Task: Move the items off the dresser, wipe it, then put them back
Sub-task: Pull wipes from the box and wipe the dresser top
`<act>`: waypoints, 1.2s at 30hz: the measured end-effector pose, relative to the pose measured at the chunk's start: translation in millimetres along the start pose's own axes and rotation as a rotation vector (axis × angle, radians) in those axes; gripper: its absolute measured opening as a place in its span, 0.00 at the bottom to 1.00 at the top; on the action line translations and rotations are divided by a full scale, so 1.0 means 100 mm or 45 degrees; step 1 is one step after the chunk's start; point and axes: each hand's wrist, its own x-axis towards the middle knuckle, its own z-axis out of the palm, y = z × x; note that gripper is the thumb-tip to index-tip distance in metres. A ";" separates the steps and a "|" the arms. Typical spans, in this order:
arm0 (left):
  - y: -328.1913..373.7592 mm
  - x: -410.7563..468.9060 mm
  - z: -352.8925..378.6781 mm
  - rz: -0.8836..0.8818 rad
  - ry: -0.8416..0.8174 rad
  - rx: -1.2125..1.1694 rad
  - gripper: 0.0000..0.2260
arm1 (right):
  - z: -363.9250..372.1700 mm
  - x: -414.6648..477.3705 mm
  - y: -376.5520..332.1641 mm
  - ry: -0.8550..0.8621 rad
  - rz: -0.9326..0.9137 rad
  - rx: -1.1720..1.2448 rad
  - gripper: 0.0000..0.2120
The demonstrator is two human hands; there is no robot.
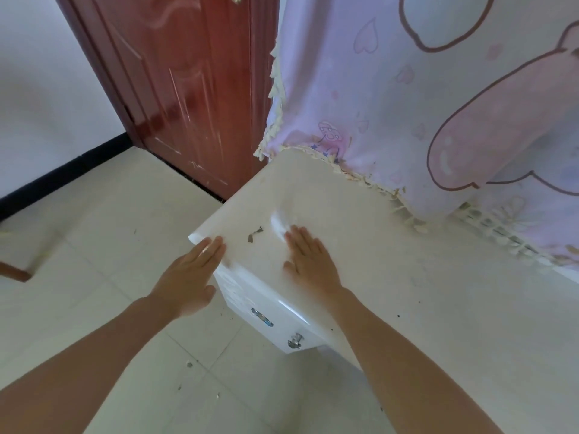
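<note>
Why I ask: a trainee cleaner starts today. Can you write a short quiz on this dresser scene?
1. True or false: the right hand lies flat, fingers straight, on the dresser top.
2. Where do the dark scraps lie?
A. On the top, between the left hand and the right hand
B. Inside an open drawer
C. On the back of the right hand
3. Short answer: what drapes over the top's far edge?

Key: 1 true; 2 A; 3 the fringed pink cloth.
</note>
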 end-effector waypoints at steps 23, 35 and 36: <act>-0.38 -0.20 -0.15 -0.564 0.129 -0.449 0.32 | -0.20 0.16 0.59 -0.019 0.310 0.077 0.35; -0.21 -0.13 -0.37 -0.775 0.297 -0.512 0.32 | -0.06 0.21 -0.48 -0.245 -0.628 0.032 0.41; -0.17 -0.10 -0.39 -0.777 0.305 -0.518 0.32 | -0.05 0.24 -0.36 -0.182 -0.474 -0.018 0.38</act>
